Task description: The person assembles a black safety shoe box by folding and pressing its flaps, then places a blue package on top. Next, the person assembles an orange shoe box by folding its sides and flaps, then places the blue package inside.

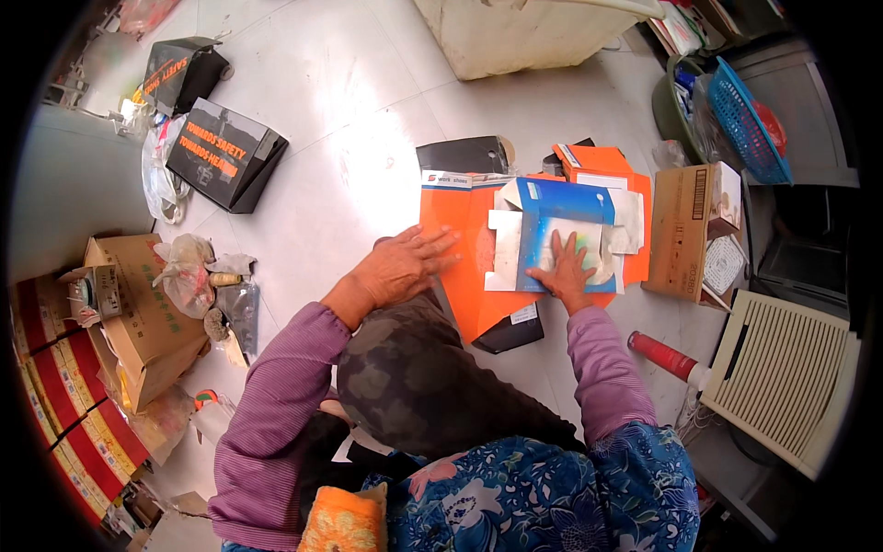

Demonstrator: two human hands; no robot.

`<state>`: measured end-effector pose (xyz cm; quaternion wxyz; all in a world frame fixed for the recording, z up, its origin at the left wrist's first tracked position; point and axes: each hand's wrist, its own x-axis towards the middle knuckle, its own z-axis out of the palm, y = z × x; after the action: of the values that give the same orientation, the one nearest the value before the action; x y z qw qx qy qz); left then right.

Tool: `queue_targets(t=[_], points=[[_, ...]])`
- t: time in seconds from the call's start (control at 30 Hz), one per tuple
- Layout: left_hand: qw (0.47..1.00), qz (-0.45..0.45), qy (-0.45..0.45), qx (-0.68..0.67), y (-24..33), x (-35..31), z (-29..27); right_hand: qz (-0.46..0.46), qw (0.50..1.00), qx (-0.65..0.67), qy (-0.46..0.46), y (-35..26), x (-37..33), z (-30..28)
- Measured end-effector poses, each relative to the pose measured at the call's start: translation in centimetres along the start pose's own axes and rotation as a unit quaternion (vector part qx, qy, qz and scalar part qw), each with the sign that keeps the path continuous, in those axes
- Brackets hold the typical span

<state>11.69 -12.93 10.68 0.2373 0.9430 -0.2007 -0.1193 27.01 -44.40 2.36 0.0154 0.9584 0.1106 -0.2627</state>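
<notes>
My right hand (563,269) lies with its fingers spread on a blue and white flattened carton (563,200). Beneath that carton is an orange flattened shoebox (474,244), and more orange cardboard (635,184) shows to the right. My left hand (402,264) is beside the left edge of the orange sheet, fingers stretched out and holding nothing; its fingertips reach over the edge, and whether they touch is unclear. Black cardboard (464,155) sticks out at the far side of the pile, and a black piece with a white label (510,333) at the near side.
Two black shoeboxes (221,156) stand at the far left, near plastic bags (189,271) and a brown carton (152,313). A cream bin (524,37) is at the far side. To the right are a brown box (676,235), a blue basket (740,120), a red canister (662,356) and a slatted panel (777,377).
</notes>
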Motion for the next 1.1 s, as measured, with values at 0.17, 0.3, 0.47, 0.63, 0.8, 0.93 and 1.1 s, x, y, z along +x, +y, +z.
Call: queue_targets(t=[0.17, 0.3, 0.47, 0.63, 0.8, 0.93, 1.1], points=[[0.996, -0.035, -0.087, 0.006, -2.4, 1.7, 5.8, 0.013, 0.994, -0.043, -0.101, 0.0, 3.1, 4.5], [0.982, -0.153, -0.105, -0.033, -4.0, 0.5, 10.0, -0.005, 0.988, -0.074, -0.137, 0.6, 5.7, 6.2], [0.958, -0.269, -0.052, -0.083, -3.9, -0.5, 13.7, 0.011, 0.982, -0.089, -0.165, 0.9, 7.5, 6.7], [0.94, -0.314, -0.043, -0.131, -3.4, -0.4, 14.9, 0.013, 0.985, -0.003, -0.17, -0.8, 6.0, 7.1], [0.934, -0.326, 0.001, -0.149, -3.3, -0.9, 15.5, 0.001, 0.982, 0.009, -0.189, -6.1, 3.0, 8.7], [0.938, -0.319, -0.002, -0.136, -4.0, -0.7, 16.7, 0.036, 0.984, -0.03, -0.171, -9.2, 2.8, 9.4], [0.916, -0.293, 0.096, -0.258, -4.1, -1.8, 16.8, 0.021, 0.99, -0.038, -0.134, -9.4, 2.7, 10.3]])
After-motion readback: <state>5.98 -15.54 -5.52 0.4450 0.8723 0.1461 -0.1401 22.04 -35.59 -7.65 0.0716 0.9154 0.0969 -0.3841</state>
